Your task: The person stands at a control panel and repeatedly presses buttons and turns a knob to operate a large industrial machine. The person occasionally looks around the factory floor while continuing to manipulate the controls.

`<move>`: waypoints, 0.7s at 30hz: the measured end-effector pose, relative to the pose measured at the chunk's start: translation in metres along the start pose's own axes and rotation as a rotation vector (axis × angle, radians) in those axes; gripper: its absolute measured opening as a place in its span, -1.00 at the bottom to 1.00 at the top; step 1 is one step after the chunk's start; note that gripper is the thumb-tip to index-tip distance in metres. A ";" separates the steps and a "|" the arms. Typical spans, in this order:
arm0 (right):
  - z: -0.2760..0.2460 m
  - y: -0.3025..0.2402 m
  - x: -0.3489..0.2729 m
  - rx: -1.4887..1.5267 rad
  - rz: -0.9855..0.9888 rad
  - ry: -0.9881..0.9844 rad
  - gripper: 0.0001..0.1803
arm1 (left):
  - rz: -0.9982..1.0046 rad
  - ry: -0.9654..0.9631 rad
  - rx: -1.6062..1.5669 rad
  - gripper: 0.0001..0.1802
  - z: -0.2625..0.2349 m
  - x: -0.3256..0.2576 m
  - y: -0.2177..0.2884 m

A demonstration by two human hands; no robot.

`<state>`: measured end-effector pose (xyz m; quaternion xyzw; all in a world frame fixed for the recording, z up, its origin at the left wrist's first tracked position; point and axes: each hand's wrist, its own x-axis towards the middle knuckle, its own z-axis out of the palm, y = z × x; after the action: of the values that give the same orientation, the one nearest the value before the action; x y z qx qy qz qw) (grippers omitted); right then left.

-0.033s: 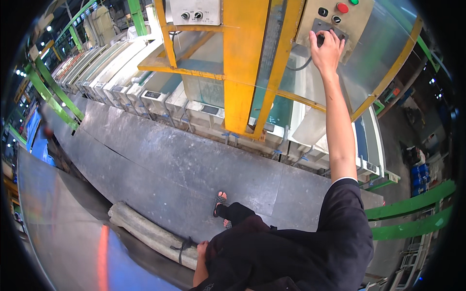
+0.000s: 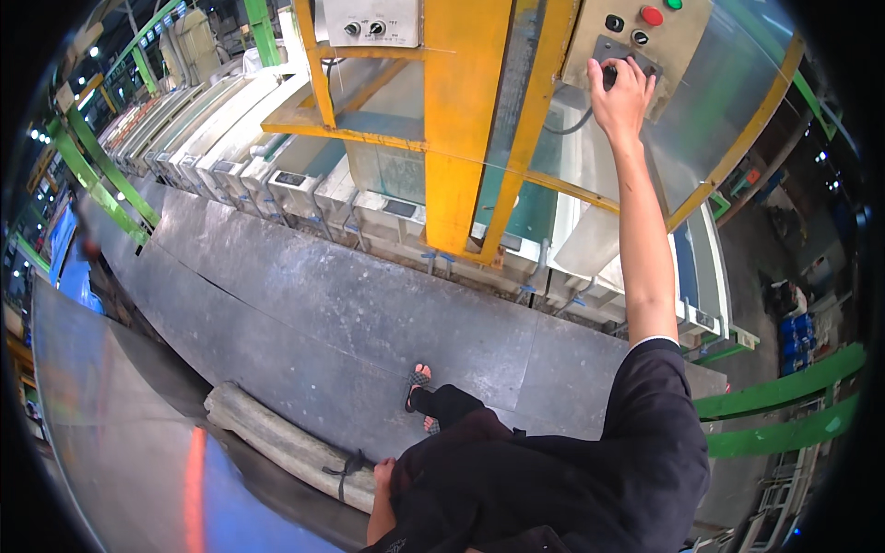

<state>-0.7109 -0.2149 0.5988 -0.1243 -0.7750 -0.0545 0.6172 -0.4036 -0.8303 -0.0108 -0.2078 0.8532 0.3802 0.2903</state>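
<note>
A grey metal floor (image 2: 369, 313) runs across the middle of the scene, from the far left toward the near right, its plates meeting in long seams. Beyond it, a row of pale tanks (image 2: 277, 175) lines the far edge, receding to the far left under green beams (image 2: 101, 175). A yellow frame (image 2: 461, 129) rises over the tanks at centre, its thick upright standing between the tanks and a clear panel.

The person, in dark clothes, stands at the near right, one sandalled foot (image 2: 417, 382) planted on the floor. The right arm reaches straight up and far to a beige control box (image 2: 636, 37) mounted at the far right, above the yellow frame. The right hand (image 2: 622, 97) rests on a grey plate (image 2: 627, 55) on the front of the box, the fingers (image 2: 636, 74) bent over a dark control there, touching it; whether they press or only rest on it cannot be told. A black button (image 2: 614, 22), a red button (image 2: 652, 16) and a green button (image 2: 674, 4) sit just above the hand, untouched.

The left hand (image 2: 384, 472) hangs low at the near centre beside the body, just above a grey rolled bundle (image 2: 286, 442) tied with a dark strap that lies on the floor; its fingers are mostly hidden and their state cannot be told.

Green rails (image 2: 784, 405) close the near right.
</note>
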 end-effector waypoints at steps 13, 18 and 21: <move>0.040 -0.076 0.022 0.398 -0.111 0.070 -0.75 | -0.087 -0.033 -0.084 -0.64 -0.013 0.039 -0.008; 0.060 -0.115 0.028 0.337 -0.217 0.028 -0.67 | -0.148 -0.076 -0.079 -0.67 -0.046 0.069 0.040; 0.078 -0.125 0.033 0.460 -0.223 0.004 -0.61 | -0.228 -0.089 -0.298 -0.69 -0.062 0.102 0.067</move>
<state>-0.8243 -0.3130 0.6212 0.1056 -0.7748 0.0552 0.6209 -0.5395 -0.8493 -0.0087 -0.3266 0.7449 0.4757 0.3350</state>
